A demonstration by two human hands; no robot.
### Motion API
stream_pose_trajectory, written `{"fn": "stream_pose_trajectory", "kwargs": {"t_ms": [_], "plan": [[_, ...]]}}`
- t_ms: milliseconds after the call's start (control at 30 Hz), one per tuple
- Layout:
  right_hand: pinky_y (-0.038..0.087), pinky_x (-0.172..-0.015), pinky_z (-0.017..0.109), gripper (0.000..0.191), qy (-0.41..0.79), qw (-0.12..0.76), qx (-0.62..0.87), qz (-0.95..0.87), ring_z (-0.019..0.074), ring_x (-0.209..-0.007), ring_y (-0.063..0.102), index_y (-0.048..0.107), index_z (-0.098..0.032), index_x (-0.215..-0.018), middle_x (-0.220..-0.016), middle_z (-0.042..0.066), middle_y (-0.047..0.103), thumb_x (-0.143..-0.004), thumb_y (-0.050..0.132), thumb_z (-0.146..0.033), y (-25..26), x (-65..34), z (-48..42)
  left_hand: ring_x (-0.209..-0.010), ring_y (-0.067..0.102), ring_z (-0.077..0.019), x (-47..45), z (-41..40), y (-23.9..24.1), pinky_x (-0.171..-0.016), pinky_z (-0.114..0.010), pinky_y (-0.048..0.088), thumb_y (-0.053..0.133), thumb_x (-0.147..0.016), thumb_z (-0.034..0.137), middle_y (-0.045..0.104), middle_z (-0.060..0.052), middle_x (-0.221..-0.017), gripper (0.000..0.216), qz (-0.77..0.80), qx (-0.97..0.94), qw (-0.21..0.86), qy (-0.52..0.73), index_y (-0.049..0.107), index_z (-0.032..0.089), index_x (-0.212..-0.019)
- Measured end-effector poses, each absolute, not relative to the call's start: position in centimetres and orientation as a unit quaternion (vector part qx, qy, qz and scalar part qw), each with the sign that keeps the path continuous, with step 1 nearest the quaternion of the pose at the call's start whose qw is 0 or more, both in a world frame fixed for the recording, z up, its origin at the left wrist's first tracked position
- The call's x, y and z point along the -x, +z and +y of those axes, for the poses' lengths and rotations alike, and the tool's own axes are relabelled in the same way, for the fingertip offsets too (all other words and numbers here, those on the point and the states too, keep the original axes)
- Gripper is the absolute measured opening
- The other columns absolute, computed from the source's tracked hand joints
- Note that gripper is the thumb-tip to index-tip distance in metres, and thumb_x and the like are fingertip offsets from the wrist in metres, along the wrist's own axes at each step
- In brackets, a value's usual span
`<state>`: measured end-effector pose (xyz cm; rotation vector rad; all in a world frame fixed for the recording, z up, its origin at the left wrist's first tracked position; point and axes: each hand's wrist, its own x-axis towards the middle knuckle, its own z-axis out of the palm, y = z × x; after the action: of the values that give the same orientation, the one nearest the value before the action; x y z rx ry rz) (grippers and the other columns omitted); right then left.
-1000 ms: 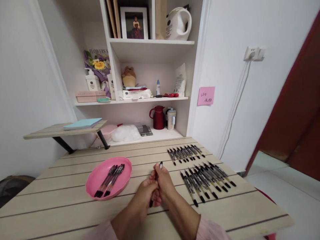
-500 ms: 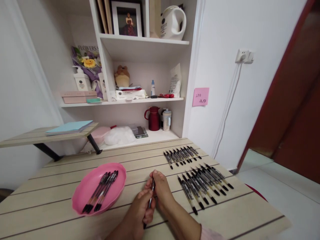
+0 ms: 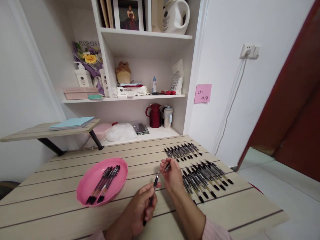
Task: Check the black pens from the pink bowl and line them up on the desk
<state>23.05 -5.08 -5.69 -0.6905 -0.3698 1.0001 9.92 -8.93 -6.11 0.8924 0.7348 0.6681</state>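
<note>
My left hand [image 3: 142,205] is closed around an uncapped pen [image 3: 156,181], its metal tip pointing up and away from me. Just to the right, my right hand [image 3: 173,178] pinches a dark pen cap [image 3: 167,166], apart from the pen tip. Beyond my right wrist lies a row of uncapped pens [image 3: 203,178], side by side, tips away from me. Farther back is a second row of pens [image 3: 181,151]. To the left, a pink scalloped plate [image 3: 83,176] holds several capped pens [image 3: 106,183].
A slatted wooden table [image 3: 140,170] carries everything. At its back left stands a small raised shelf [image 3: 30,131] with blue paper [image 3: 72,122] on it. Behind the table, a white shelf unit holds a red thermos jug [image 3: 155,115] and a light cup [image 3: 168,116].
My hands have separated. The right hand has moved away and to the right with the cap, so the pen's tip now shows in my left hand. The view has shifted slightly.
</note>
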Motion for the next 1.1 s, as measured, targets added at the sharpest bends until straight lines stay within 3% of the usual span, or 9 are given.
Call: {"fn": "stream_pose_trajectory", "kwargs": {"t_ms": [100,233,367,600,800,933,1100], "plan": [[0.035,-0.039,0.017,0.023,0.485,0.772,0.371,-0.177,0.0047,-0.040,0.045,0.049,-0.021,-0.075,-0.061,-0.005,0.056,-0.066,0.062,-0.038,-5.7,-23.3,-5.2,-0.033,0.031,-0.0022,-10.0,-8.8,-6.2,-0.034,-0.017,0.016,0.056,-0.073,0.037,0.048,0.007,-0.058,0.026,0.346,-0.415,0.765,0.349,0.049,0.021,-0.091],[0.017,-0.032,0.016,0.033,0.569,0.631,0.441,-0.289,0.0029,-0.031,0.033,0.049,-0.018,-0.065,-0.044,-0.007,0.048,-0.062,0.065,-0.047,-5.5,-21.9,-5.8,-0.039,0.038,-0.0031,-10.2,-8.7,-6.1,-0.036,-0.016,0.021,0.057,-0.072,0.036,0.048,0.006,-0.059,0.021,0.355,-0.418,0.743,0.384,0.049,0.020,-0.083],[0.017,-0.033,0.016,0.039,0.517,0.625,0.467,-0.351,0.0031,-0.030,0.033,0.046,-0.017,-0.056,-0.033,-0.009,0.040,-0.052,0.074,-0.044,-5.5,-21.1,-6.1,-0.036,0.031,-0.0014,-10.3,-8.6,-6.2,-0.034,-0.016,0.015,0.056,-0.073,0.040,0.048,0.007,-0.058,0.023,0.371,-0.440,0.719,0.390,0.046,0.019,-0.077],[0.024,-0.036,0.017,0.039,0.593,0.599,0.425,-0.330,0.0046,-0.032,0.038,0.056,-0.014,-0.069,-0.038,-0.007,0.046,-0.057,0.068,-0.049,-5.2,-21.6,-6.3,-0.029,0.027,-0.0013,-10.3,-8.6,-6.5,-0.032,-0.017,0.014,0.051,-0.076,0.046,0.049,0.007,-0.055,0.027,0.369,-0.432,0.729,0.383,0.046,0.020,-0.079],[0.018,-0.036,0.017,0.037,0.556,0.590,0.462,-0.360,0.0036,-0.031,0.035,0.052,-0.014,-0.058,-0.035,-0.007,0.046,-0.052,0.073,-0.044,-4.7,-21.5,-6.5,-0.027,0.026,-0.0012,-10.2,-8.4,-6.6,-0.032,-0.017,0.012,0.051,-0.075,0.046,0.049,0.008,-0.052,0.027,0.371,-0.422,0.737,0.376,0.045,0.020,-0.077],[0.018,-0.036,0.017,0.035,0.600,0.586,0.435,-0.328,0.0039,-0.035,0.041,0.057,-0.014,-0.069,-0.049,-0.003,0.056,-0.055,0.070,-0.043,-4.8,-21.7,-6.5,-0.027,0.026,-0.0016,-10.1,-8.3,-6.6,-0.032,-0.017,0.012,0.052,-0.074,0.046,0.048,0.008,-0.050,0.027,0.364,-0.410,0.747,0.376,0.046,0.020,-0.080],[0.018,-0.036,0.017,0.034,0.574,0.586,0.456,-0.345,0.0042,-0.032,0.039,0.054,-0.014,-0.062,-0.038,-0.007,0.047,-0.052,0.072,-0.041,-4.7,-21.9,-6.5,-0.026,0.024,-0.0015,-10.1,-8.2,-6.5,-0.032,-0.017,0.011,0.053,-0.074,0.046,0.046,0.009,-0.048,0.027,0.360,-0.421,0.747,0.368,0.045,0.020,-0.078]]}}
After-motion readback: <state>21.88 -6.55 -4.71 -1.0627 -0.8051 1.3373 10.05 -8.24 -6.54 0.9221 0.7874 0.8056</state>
